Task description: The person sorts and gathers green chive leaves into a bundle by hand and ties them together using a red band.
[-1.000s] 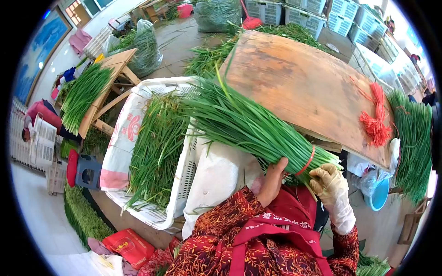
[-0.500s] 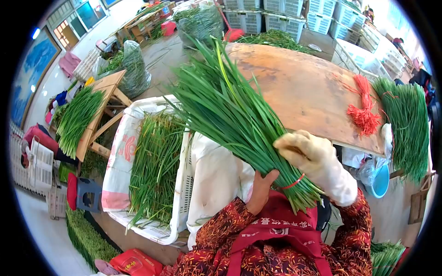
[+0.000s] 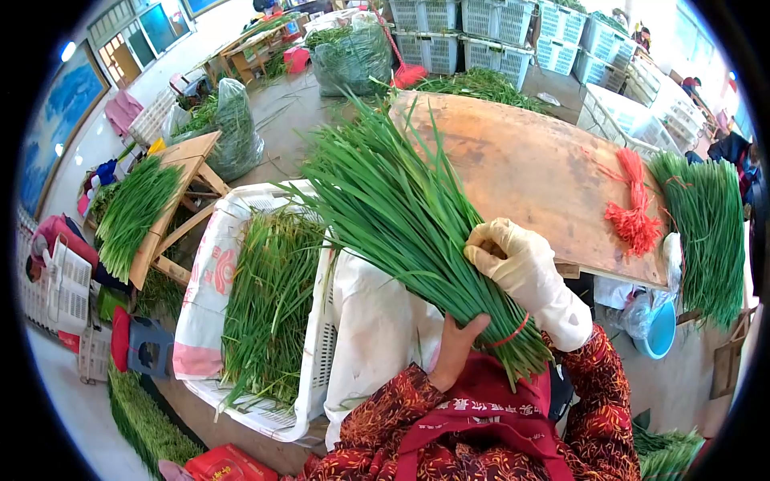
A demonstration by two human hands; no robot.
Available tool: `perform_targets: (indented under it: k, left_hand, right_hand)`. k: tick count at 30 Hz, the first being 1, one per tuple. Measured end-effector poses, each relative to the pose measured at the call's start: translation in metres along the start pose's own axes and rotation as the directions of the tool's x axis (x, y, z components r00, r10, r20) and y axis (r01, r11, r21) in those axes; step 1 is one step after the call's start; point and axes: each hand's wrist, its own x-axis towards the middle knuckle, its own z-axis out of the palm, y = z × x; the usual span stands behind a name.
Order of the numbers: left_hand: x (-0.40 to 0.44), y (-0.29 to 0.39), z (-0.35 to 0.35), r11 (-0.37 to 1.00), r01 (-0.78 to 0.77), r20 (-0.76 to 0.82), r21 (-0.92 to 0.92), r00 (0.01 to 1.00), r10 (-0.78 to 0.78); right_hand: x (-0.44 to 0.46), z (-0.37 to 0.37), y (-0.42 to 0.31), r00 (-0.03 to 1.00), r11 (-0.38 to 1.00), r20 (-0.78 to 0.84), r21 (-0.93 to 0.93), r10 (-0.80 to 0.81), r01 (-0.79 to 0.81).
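A thick bundle of garlic chives lies slantwise in front of me, its leaf tips toward the upper left and cut ends near my apron. A red tie circles it close to the cut ends. My bare left hand is wrapped around the bundle from below, just above the tie, with the thumb on top. On the bundle's right edge, my right hand, in a pale glove, has thumb and fingertips pinched together against the leaves. Whatever is between those fingertips is hidden.
A white crate of loose chives stands at left. Red ties lie on the wooden table, beside more chives at right. A blue bucket sits below. Stacked crates and filled plastic bags stand behind.
My right hand has moved slightly left and down, and its fingers now press at the bundle's edge. The bundle's leaf tips have dropped lower. My left hand keeps its hold.
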Motion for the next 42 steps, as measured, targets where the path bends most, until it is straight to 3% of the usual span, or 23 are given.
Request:
perform_targets:
  k: [4,8,15,19,22,26,28,30,32,34,36,37,39,42]
  left_hand:
    - [0.001,-0.004,-0.003,1.0,-0.031,-0.02,-0.005,0.999,0.031]
    - [0.0,-0.006,-0.002,0.999,-0.026,-0.043,-0.033,0.999,0.025]
    - [-0.001,-0.004,-0.003,0.999,-0.032,-0.011,0.016,0.999,0.032]
    - [-0.005,-0.002,0.0,0.998,0.009,-0.025,-0.069,1.0,-0.01]
    - [-0.008,0.01,0.011,0.986,0.038,-0.004,-0.162,0.999,-0.039]
    - [-0.004,0.01,0.013,0.979,0.026,0.063,-0.202,0.998,-0.013]
    - [-0.004,0.011,0.018,0.977,0.03,0.045,-0.211,0.999,-0.021]
    - [-0.001,0.009,0.016,0.979,0.018,0.076,-0.203,0.997,-0.002]
    - [0.001,0.013,0.014,0.988,-0.002,0.117,-0.156,0.993,0.02]
    - [0.005,0.026,0.018,0.996,-0.036,0.18,-0.083,0.982,0.051]
    - [0.006,0.046,0.031,0.995,-0.05,0.19,-0.085,0.98,0.066]
    - [0.007,0.056,0.039,0.993,-0.033,0.196,-0.11,0.979,0.054]
    - [0.008,0.073,0.058,0.988,-0.025,0.226,-0.151,0.972,0.059]
    - [0.005,0.085,0.093,0.961,-0.041,0.249,-0.273,0.962,0.111]
  right_hand:
    - [0.0,-0.001,0.008,0.984,0.946,0.074,0.273,0.16,-0.174]
    - [0.001,-0.005,0.012,0.957,0.812,0.233,0.517,0.173,-0.273]
    - [-0.005,-0.012,0.013,0.942,0.707,0.302,0.635,0.146,-0.313]
    - [-0.01,-0.003,0.03,0.951,0.566,0.305,0.777,0.043,-0.275]
    - [-0.017,-0.016,0.015,0.961,0.452,0.249,0.848,0.121,-0.277]
    - [-0.025,-0.03,0.011,0.961,0.368,0.259,0.887,0.101,-0.278]
    - [-0.028,-0.043,0.0,0.991,0.504,0.022,0.859,0.135,-0.087]
    - [-0.025,-0.062,0.007,0.941,0.61,-0.298,0.779,0.157,0.145]
    - [-0.029,-0.113,0.037,0.919,0.725,-0.393,0.624,-0.031,0.291]
    - [-0.053,-0.158,0.072,0.919,0.786,-0.393,0.572,0.011,0.235]
    - [-0.087,-0.172,0.109,0.933,0.966,-0.328,0.251,0.146,-0.063]
    - [-0.105,-0.165,0.181,0.937,0.978,-0.341,-0.161,0.07,-0.132]
    - [-0.123,-0.142,0.222,0.967,0.909,-0.25,-0.387,0.055,-0.152]
    - [-0.148,-0.085,0.151,0.994,0.995,-0.043,-0.015,0.098,-0.099]
